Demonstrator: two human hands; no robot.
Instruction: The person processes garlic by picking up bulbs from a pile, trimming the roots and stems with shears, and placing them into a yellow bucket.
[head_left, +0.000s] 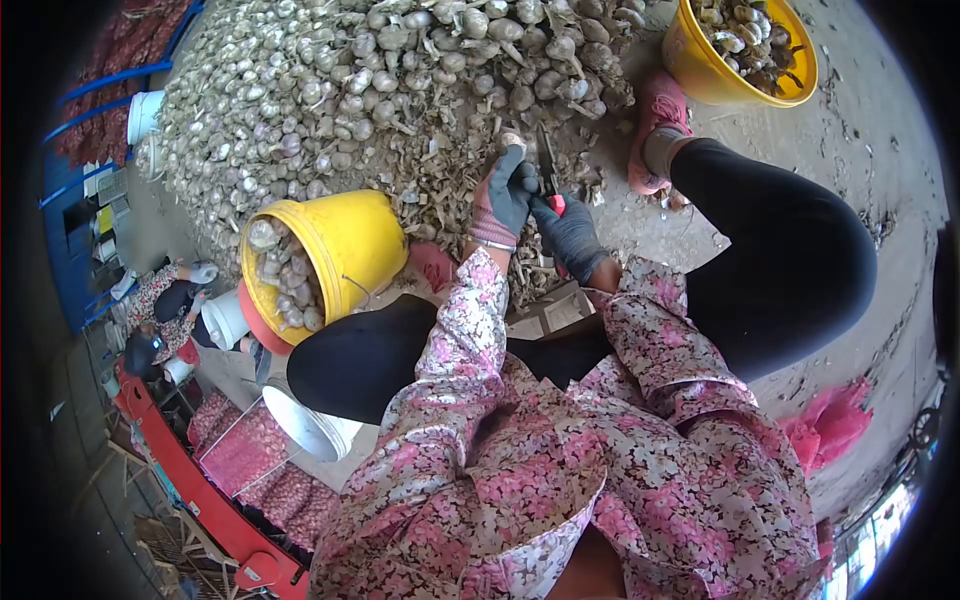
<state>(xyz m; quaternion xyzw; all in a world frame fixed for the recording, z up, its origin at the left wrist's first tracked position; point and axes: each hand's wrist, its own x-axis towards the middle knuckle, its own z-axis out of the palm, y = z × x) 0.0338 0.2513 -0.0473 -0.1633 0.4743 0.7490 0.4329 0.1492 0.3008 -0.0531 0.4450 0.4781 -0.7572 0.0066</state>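
Note:
My left hand, in a pink and grey work glove, is closed around a garlic bulb, whose pale top shows past the fingertips. Just to its right, my right hand in a dark glove grips a knife. Part of a red handle shows at the fingers, and the dark blade points away from me, beside the bulb and apart from it. Beneath both hands lies a layer of dry garlic skins and trimmings. A large heap of garlic bulbs spreads beyond them.
A yellow bucket holding garlic tilts by my left knee; another yellow bucket stands beyond my right foot. A white bucket lies near filled pink mesh sacks. Another person works at left. Pink netting lies at right.

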